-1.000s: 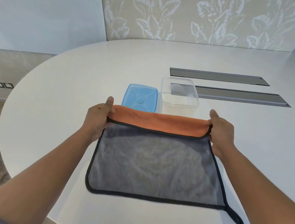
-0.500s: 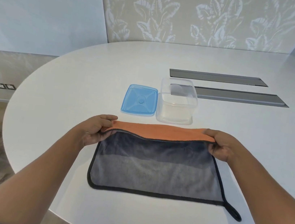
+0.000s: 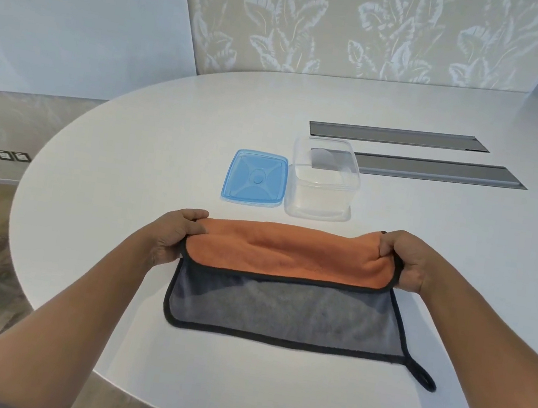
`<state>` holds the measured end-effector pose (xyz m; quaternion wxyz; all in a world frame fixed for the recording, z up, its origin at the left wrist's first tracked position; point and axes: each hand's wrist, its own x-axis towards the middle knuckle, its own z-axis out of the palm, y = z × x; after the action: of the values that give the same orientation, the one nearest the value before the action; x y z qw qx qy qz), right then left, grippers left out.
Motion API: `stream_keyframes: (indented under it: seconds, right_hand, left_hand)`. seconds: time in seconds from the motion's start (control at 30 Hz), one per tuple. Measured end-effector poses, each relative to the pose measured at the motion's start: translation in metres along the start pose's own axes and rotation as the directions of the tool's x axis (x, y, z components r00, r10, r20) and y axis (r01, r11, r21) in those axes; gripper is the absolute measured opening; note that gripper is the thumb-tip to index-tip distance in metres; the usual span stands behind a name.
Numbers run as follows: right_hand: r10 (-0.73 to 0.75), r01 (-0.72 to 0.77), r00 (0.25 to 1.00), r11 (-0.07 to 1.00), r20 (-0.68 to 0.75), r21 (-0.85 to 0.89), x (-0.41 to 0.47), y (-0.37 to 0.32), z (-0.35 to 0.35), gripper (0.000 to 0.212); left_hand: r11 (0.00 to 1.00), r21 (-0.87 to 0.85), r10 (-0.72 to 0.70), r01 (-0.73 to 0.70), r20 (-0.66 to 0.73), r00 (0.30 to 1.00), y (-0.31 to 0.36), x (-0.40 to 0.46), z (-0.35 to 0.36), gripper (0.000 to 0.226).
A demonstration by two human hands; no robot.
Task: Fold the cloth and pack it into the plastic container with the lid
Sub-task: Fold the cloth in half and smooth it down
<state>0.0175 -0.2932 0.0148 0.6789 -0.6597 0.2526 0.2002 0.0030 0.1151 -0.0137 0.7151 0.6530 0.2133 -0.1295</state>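
Note:
A cloth (image 3: 284, 309), grey on one side and orange on the other with black trim, lies on the white table (image 3: 129, 156). Its far edge is turned over toward me, showing a wide orange band. My left hand (image 3: 174, 237) pinches the far left corner and my right hand (image 3: 406, 261) pinches the far right corner. A black hanging loop (image 3: 423, 377) sticks out at the near right corner. Beyond the cloth stand the clear plastic container (image 3: 322, 180), with no lid on it, and its blue lid (image 3: 255, 178) flat on the table to its left.
Two long grey slots (image 3: 438, 169) are set into the tabletop behind and right of the container. The table's rounded edge runs close on the left and near side, with floor below. A leaf-patterned wall stands behind.
Both hands have drawn the cloth's far edge toward me and down over the grey side, so the orange band is wider and less grey shows.

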Motion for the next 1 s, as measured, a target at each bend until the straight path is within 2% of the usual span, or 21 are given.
stream_keyframes:
  seconds: [0.17,0.37,0.43,0.57,0.67,0.77,0.87,1.0]
  right_hand:
    - [-0.055,0.061,0.997,0.991,-0.049,0.119,0.001,-0.002,0.002,0.033]
    - [-0.182,0.177,0.983,0.967,0.012,0.186,0.001,-0.006,0.006,0.036]
    - [-0.191,0.179,0.98,0.967,0.055,0.18,0.003,-0.005,0.004,0.031]
    - [-0.16,0.135,0.978,0.974,0.131,0.18,0.001,-0.003,-0.001,0.008]
    - [-0.164,0.126,0.968,0.972,0.19,0.2,-0.001,-0.001,-0.005,0.012]
    - [-0.135,0.113,0.976,0.984,0.173,0.135,-0.002,0.005,-0.011,0.019]
    - [-0.092,0.096,0.973,0.995,0.212,-0.007,0.002,0.014,-0.015,0.042]
    - [-0.077,0.097,0.97,0.992,0.229,-0.077,0.002,0.022,-0.016,0.046]
  left_hand:
    - [0.995,-0.033,0.091,-0.091,0.002,0.996,0.0,0.002,0.003,0.06]
    - [0.988,-0.061,0.143,-0.143,-0.01,0.99,0.002,0.005,0.001,0.067]
    - [0.984,-0.095,0.147,-0.149,-0.029,0.989,0.003,0.005,-0.001,0.058]
    - [0.986,-0.06,0.151,-0.156,-0.072,0.986,0.001,0.008,-0.008,0.031]
    - [0.983,-0.078,0.165,-0.169,-0.059,0.985,0.0,0.01,-0.011,0.027]
    - [0.986,-0.054,0.157,-0.156,0.016,0.987,-0.004,0.012,-0.012,0.045]
    - [0.985,0.085,0.146,-0.149,0.042,0.988,-0.011,0.02,-0.016,0.067]
    - [0.95,0.251,0.177,-0.186,0.06,0.982,-0.019,0.023,-0.016,0.076]
